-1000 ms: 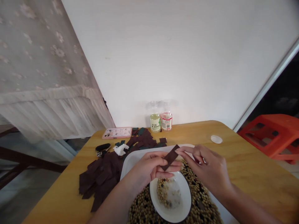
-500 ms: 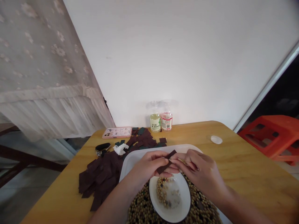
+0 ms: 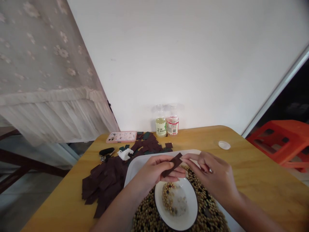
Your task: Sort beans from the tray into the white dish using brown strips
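Observation:
A dark brown, flat rectangular strip (image 3: 172, 165) lies across the fingers of my left hand (image 3: 154, 169), pinned under the thumb. Thumb and index finger of my right hand (image 3: 214, 172) are pinched together at the strip's upper right end; whatever is between them is too small to make out. Below both hands, a white bowl (image 3: 190, 201) holds a small curved pile of tan beads (image 3: 166, 199). It rests among many tan and dark beads (image 3: 145, 214) that fill a white tray (image 3: 134, 166). My left hand covers part of the bowl's far rim.
Many dark brown pieces (image 3: 108, 177) are heaped left of the tray. Behind them lie a crumpled white tissue (image 3: 125, 154), a black key holder (image 3: 106, 151) and a pink-cased phone (image 3: 121, 137). Two bottles (image 3: 160, 125) stand by the wall. A white lid (image 3: 224, 145) lies at right.
My right hand has drawn slightly right, from over the strip to its end. Beads seen earlier under its fingers no longer show there. My left hand still grips the strip.

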### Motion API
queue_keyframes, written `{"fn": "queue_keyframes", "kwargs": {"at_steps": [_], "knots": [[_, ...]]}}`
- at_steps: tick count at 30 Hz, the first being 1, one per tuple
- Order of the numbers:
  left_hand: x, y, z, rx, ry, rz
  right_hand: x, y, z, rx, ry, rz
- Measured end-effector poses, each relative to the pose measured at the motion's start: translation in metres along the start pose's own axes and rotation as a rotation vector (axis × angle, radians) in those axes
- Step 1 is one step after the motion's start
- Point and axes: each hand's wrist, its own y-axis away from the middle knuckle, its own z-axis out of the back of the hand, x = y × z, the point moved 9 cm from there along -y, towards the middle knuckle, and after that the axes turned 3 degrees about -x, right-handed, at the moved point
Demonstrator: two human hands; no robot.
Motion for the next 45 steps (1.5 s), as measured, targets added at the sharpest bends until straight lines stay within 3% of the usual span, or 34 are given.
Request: {"fn": "queue_keyframes", "kwargs": {"at_steps": [4, 12, 18, 24, 33, 45], "knots": [[0.000, 0.000, 0.000, -0.003, 0.020, 0.001, -0.001, -0.003, 0.003, -0.038, -0.014, -0.020], [0.003, -0.003, -0.001, 0.013, 0.026, 0.024, -0.001, 0.005, -0.008, 0.065, -0.042, 0.000], [0.004, -0.001, 0.006, -0.093, 0.005, 0.062, 0.001, 0.006, -0.016, 0.120, -0.055, 0.013], [0.002, 0.000, 0.007, -0.127, -0.048, 0.048, 0.002, 0.005, -0.017, 0.133, -0.061, 0.005], [0.001, 0.001, 0.004, -0.080, -0.030, 0.040, -0.004, 0.005, -0.020, 0.169, -0.110, -0.054], [0.004, 0.001, 0.003, -0.067, 0.029, 0.078, -0.002, 0.002, -0.011, 0.103, -0.097, -0.070]]}}
